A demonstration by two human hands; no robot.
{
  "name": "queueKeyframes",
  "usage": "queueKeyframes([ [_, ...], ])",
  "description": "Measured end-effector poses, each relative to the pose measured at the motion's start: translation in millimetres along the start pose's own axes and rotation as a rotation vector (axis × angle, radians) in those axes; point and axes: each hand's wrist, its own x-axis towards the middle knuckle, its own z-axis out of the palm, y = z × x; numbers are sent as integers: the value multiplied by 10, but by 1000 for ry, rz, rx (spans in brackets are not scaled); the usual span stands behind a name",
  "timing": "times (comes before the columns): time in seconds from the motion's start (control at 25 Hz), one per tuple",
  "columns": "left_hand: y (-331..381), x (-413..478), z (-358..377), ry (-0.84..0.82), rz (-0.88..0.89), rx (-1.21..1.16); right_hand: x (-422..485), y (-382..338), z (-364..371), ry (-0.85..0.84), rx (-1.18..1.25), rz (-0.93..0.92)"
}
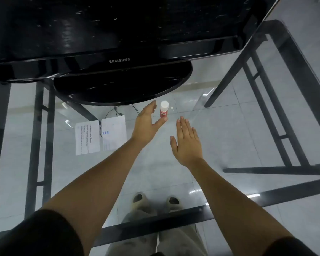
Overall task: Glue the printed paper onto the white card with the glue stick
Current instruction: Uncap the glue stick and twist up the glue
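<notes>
A small glue stick [163, 111], red with a white cap, stands upright on the glass table. My left hand [148, 122] is spread around it, thumb near its base and fingers just to its left; I cannot tell if it touches. My right hand [187, 141] hovers flat with fingers apart, nearer to me and to the right of the stick, holding nothing. The printed paper [87, 138] lies flat at the left. Beside it, on its right, lies the white card [114, 133], which bears a small blue mark.
A black Samsung monitor [118, 39] fills the far side, its round base [122, 85] just behind the glue stick. The glass table [229, 126] has a black frame with a front bar [155, 224]. The tiled floor and my feet show through the glass.
</notes>
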Motion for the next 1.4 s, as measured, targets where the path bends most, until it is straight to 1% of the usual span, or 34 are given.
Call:
queueKeyframes([
  [0.08, 26, 54, 22, 5, 15, -23, 0, -3, -22, 13, -4, -2],
  [0.2, 18, 83, 64, 12, 37, 59, -22, -2, -3, 7, -7, -18],
  [0.32, 78, 79, 41, 12, 30, 71, -7, 22, -8, 9, -14, -23],
  [0.4, 107, 25, -8, -24, 22, 46, -3, 26, -18, -19, -11, -35],
  [0.44, 111, -15, -49, -52, 27, 23, 5, 25, -48, -26, 28, -34],
  [0.48, 103, -59, -93, -81, 31, 0, 28, 17, -94, -10, 117, -20],
  [0.52, 85, -108, -143, -106, 32, -19, 66, 7, -169, 23, 262, 15],
  [0.6, 36, -202, -228, -143, 38, 6, 168, -35, -372, 149, 583, 114],
  [0.64, 18, -233, -247, -157, 45, 32, 210, -72, -485, 197, 696, 147],
  [0.68, 10, -255, -259, -171, 61, 67, 250, -114, -591, 209, 772, 158],
  [0.76, 23, -271, -263, -201, 105, 140, 324, -192, -764, 141, 856, 131],
  [0.88, 72, -244, -263, -219, 186, 228, 396, -243, -897, -20, 870, 83],
  [1.0, 110, -240, -274, -210, 225, 268, 415, -215, -946, -44, 847, 57],
  [1.12, 112, -264, -289, -211, 234, 267, 428, -217, -961, -69, 902, 74],
  [1.2, 83, -277, -317, -221, 218, 272, 465, -218, -969, -13, 975, 138],
  [1.28, 16, -298, -359, -247, 191, 289, 525, -178, -1003, 96, 994, 202],
  [1.32, -28, -315, -388, -253, 173, 296, 556, -155, -1010, 120, 979, 199],
  [1.4, -100, -334, -445, -231, 140, 284, 602, -139, -974, 107, 939, 147],
])
